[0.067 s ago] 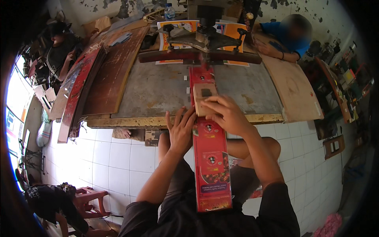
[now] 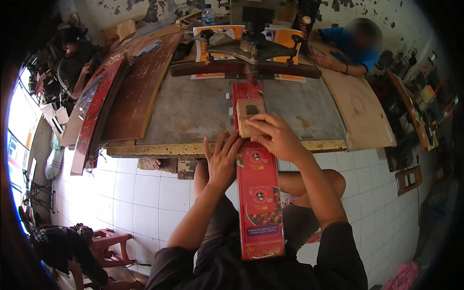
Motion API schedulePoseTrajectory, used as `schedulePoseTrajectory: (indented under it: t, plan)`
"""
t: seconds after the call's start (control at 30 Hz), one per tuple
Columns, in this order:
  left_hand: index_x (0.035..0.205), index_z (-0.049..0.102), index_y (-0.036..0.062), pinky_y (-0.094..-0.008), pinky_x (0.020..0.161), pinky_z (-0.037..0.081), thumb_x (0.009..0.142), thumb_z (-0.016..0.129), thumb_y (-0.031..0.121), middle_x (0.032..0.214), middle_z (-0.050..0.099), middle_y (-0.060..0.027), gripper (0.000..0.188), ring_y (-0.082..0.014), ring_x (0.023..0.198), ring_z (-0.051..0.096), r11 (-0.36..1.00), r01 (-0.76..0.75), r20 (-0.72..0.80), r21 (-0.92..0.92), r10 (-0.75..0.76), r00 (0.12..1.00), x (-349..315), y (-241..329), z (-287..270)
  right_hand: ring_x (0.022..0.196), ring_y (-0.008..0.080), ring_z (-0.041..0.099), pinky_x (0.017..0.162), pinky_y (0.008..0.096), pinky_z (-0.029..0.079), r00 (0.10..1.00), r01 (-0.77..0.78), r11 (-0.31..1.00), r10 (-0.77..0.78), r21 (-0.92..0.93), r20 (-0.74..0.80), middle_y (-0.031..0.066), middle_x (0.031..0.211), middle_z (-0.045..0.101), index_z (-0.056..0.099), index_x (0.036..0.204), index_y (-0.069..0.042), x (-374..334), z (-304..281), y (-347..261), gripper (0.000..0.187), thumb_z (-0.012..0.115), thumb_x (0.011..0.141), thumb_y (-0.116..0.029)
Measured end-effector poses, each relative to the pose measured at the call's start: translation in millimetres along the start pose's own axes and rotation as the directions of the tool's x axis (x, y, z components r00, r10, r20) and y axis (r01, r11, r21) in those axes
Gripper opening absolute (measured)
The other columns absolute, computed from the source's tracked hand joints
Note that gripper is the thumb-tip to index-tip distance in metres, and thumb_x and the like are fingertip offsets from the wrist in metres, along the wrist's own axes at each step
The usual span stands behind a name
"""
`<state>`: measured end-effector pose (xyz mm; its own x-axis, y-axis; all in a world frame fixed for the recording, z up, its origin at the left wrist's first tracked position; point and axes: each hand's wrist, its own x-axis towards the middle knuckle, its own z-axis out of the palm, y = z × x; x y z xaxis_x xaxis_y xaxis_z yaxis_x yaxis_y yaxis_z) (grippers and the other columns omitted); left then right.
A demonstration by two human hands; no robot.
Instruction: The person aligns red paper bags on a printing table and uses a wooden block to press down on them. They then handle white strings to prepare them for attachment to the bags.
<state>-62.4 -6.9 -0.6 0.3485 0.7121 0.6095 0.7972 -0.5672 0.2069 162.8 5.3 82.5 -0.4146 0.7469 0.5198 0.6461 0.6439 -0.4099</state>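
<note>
A long red printed strip (image 2: 257,181) runs from under the press frame, over the table's near edge and onto my lap. A small tan wooden block (image 2: 247,127) with a dark square patch lies on the strip near that edge. My right hand (image 2: 280,136) grips the block, fingers over its near right part and thumb low beside the strip. My left hand (image 2: 224,159) rests along the strip's left edge, fingers apart, their tips by the block's near left corner. The left thumb is hidden, so whether it touches the strip's underside cannot be seen.
The grey-topped table (image 2: 188,111) carries a dark metal press frame (image 2: 249,50) across its far side. Brown boards (image 2: 137,92) lie on the left, a pale board (image 2: 357,108) on the right. A person in blue (image 2: 345,48) leans at the far right; other people are at left.
My right hand and the wooden block have slid slightly away from me along the red strip. My left hand has barely moved.
</note>
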Motion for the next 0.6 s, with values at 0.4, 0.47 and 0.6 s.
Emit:
schedulePoseTrajectory:
  t: [0.4, 0.47, 0.6]
  plan:
    - [0.142, 0.066, 0.0230, -0.0589, 0.131, 0.009, 0.094, 0.066, 0.018, 0.152, 0.061, 0.0080, 0.049, -0.0200, 0.143, 0.053, 1.000, 0.008, -0.008, -0.019, -0.008, 1.000, 1.7, 1.0, 2.9, 0.125, 0.0325, 0.059, 0.107, 0.0471, 0.049, 0.999, -0.004, 0.988, -0.001, -0.156, -0.034, 0.0065, 0.135, 0.064, 0.071, 0.138, -0.011, 41.6, 19.4, 54.3, 0.049, 0.082, 0.090, -0.019]
    - [0.142, 0.066, 0.0232, -0.0582, 0.131, 0.009, 0.094, 0.066, 0.018, 0.151, 0.061, 0.0085, 0.049, -0.0192, 0.142, 0.053, 1.000, 0.000, -0.031, -0.007, 0.000, 1.000, 1.3, 0.3, 6.9, 0.125, 0.0322, 0.059, 0.108, 0.0476, 0.049, 0.999, -0.012, 0.989, 0.007, -0.147, -0.036, 0.0061, 0.134, 0.064, 0.071, 0.138, -0.011, 40.3, 18.8, 54.0, 0.050, 0.082, 0.090, -0.019]
    - [0.141, 0.067, 0.0240, -0.0568, 0.131, 0.008, 0.094, 0.064, 0.017, 0.151, 0.061, 0.0097, 0.048, -0.0176, 0.142, 0.053, 1.000, 0.013, -0.012, -0.014, -0.013, 1.000, 3.4, 3.1, 3.5, 0.124, 0.0319, 0.059, 0.106, 0.0461, 0.050, 0.995, -0.025, 0.995, 0.015, -0.101, -0.099, 0.0055, 0.134, 0.064, 0.073, 0.134, -0.011, 40.0, 18.0, 50.4, 0.047, 0.083, 0.088, -0.017]
